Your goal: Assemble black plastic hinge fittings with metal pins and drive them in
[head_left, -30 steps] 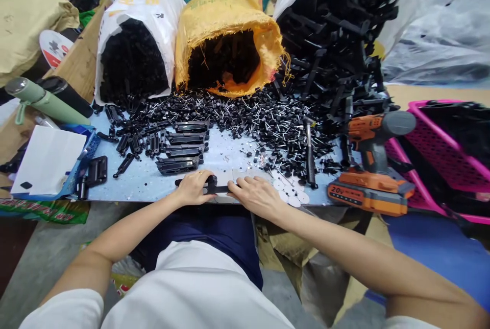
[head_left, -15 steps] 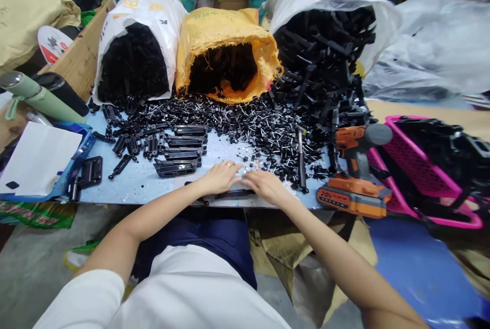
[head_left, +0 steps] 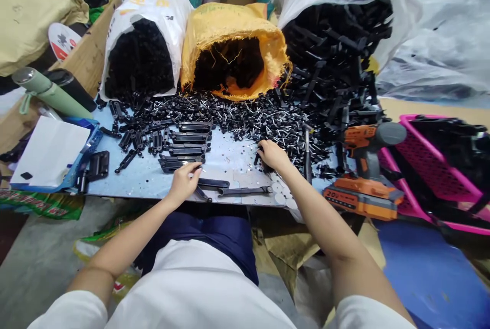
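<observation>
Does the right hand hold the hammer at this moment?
No, the hammer lies among the small black parts, and the right hand is apart from it.

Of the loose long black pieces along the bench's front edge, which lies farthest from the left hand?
The rightmost black piece, whose right end lies by the white discs; the other pieces lie close to the left hand.

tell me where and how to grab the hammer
Likely best by its dark handle, right hand coming from the person's side, fingers closing from above: the hammer lies with its handle toward the person and its head away, amid small black parts.
</observation>
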A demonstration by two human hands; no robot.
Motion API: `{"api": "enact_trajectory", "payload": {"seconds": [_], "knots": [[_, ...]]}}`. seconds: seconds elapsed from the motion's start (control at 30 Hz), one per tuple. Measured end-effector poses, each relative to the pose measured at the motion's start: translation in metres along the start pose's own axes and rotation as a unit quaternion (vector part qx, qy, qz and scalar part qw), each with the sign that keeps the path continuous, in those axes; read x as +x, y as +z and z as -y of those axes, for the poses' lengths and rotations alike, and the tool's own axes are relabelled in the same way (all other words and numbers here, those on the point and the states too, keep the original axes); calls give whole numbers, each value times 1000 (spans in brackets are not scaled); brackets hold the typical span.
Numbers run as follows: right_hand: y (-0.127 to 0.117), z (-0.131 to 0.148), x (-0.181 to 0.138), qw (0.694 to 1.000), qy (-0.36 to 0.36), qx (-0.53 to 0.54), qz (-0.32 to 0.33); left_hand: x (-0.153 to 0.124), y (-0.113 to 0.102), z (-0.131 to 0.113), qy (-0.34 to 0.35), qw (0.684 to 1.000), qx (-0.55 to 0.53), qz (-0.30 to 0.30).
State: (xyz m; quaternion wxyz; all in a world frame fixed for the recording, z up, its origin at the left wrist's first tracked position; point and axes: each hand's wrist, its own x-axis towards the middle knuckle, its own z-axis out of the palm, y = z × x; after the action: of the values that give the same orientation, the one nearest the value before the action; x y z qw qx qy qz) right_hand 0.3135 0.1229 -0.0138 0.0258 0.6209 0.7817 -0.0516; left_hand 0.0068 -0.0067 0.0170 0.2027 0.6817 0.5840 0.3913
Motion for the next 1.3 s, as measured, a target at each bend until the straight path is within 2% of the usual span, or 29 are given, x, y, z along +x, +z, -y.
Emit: {"api": "enact_trajectory", "payload": {"seconds": [0.07, 0.13, 0.27, 0.37, 0.43, 0.57, 0.67, 0.77, 0.87, 0.97, 1.13, 1.2, 1.3], "knots": [[-1, 0, 1, 1000, -9, 3, -8, -21, -17, 12, -64, 998, -21, -18], [-5, 4, -2, 999, -21, 33, -36, -32, -22, 17, -84, 996, -7, -8], [-21, 22, -21, 982, -72, 145, -97, -32, -27, 16, -53, 997, 51, 0], [-36, 43, -42, 966, -134, 193, -112, -30, -31, 16, -14, 996, 80, 36], [-42, 59, -55, 957, -177, 211, -90, -31, -30, 17, 14, 993, 107, 55], [-46, 85, -72, 954, -216, 209, 18, -39, -20, 24, 91, 976, 188, 64], [-49, 99, -78, 966, -210, 138, 69, -42, -13, 33, 162, 951, 250, 83], [-59, 114, -85, 964, -243, 36, 103, -41, -14, 40, 204, 932, 279, 105], [-67, 127, -89, 952, -283, -36, 108, -40, -16, 39, 197, 932, 287, 100], [-68, 130, -86, 957, -268, -39, 103, -40, -11, 29, 194, 943, 258, 83], [-62, 121, -77, 959, -262, -23, 108, -32, 10, 5, 267, 924, 196, 188], [-61, 121, -77, 959, -261, -40, 103, -25, 17, -3, 252, 923, 182, 225], [-58, 123, -78, 947, -297, -39, 116, -17, 23, -9, 228, 919, 172, 273]]}}
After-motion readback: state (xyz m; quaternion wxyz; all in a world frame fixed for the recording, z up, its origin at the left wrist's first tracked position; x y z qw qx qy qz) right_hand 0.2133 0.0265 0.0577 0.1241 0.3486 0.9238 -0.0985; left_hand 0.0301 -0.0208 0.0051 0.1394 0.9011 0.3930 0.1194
